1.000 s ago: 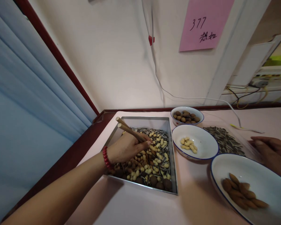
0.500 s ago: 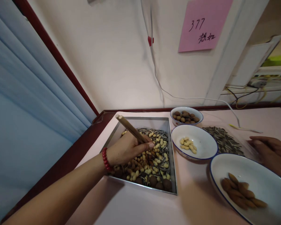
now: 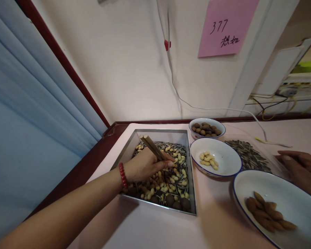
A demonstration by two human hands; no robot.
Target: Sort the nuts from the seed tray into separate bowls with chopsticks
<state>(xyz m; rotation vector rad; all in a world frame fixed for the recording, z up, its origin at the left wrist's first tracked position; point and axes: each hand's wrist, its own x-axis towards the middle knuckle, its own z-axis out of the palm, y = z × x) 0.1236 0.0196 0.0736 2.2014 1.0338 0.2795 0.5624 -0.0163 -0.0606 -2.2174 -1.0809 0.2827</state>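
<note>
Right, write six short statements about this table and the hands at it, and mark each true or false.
1. The left hand holds wooden chopsticks. True.
2. The middle bowl holds striped seeds. False: the middle bowl holds peanuts.
3. Striped seeds lie between the middle bowl and the right hand. True.
4. The red bracelet is on the right wrist. False: the red bracelet circles the left wrist.
5. The far bowl contains brown nuts. True.
6. The gray box contains peanuts alone. False: the gray box also contains striped seeds.
</note>
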